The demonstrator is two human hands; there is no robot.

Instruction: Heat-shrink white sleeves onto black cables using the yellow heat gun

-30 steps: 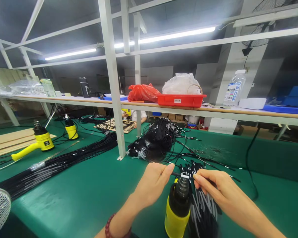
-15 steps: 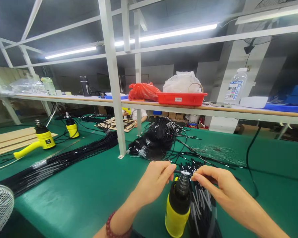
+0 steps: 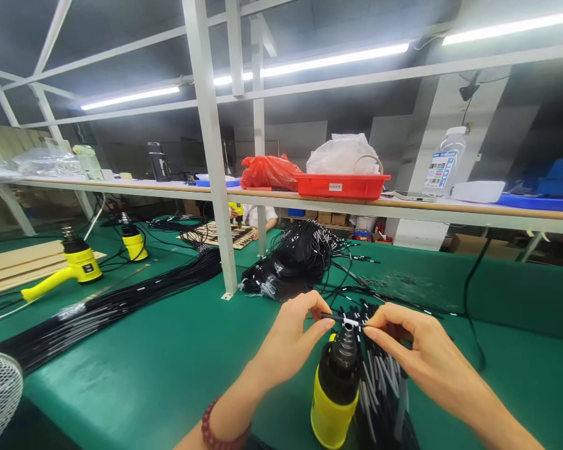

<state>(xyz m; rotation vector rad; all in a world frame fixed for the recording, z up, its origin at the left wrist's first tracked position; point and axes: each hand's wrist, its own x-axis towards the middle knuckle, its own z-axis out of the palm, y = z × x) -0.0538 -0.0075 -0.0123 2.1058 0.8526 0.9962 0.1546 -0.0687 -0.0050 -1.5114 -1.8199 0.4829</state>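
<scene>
Between my two hands a thin black cable (image 3: 333, 317) is stretched, with a white sleeve (image 3: 351, 322) on it. My left hand (image 3: 293, 337) pinches the cable's left part between thumb and fingers. On the other side, my right hand (image 3: 410, 337) pinches it just right of the sleeve. Directly under the sleeve is the metal nozzle of a yellow and black heat gun (image 3: 335, 394), which stands upright, nozzle up. A bundle of black cables with grey and white sleeves (image 3: 380, 381) lies beside the gun, partly behind my right hand.
A large coil of black cables (image 3: 295, 259) lies behind my hands, by the shelf post (image 3: 213, 156). Two more heat guns (image 3: 82, 259) and a long cable bundle (image 3: 117, 306) are at left. A fan (image 3: 0, 397) stands front left. Another person's sleeve (image 3: 263, 215) shows beyond the shelf.
My left thumb and fingers have shifted on the cable, showing more of it. The white sleeve appears slightly higher and turned over the nozzle. My right hand keeps its pinch.
</scene>
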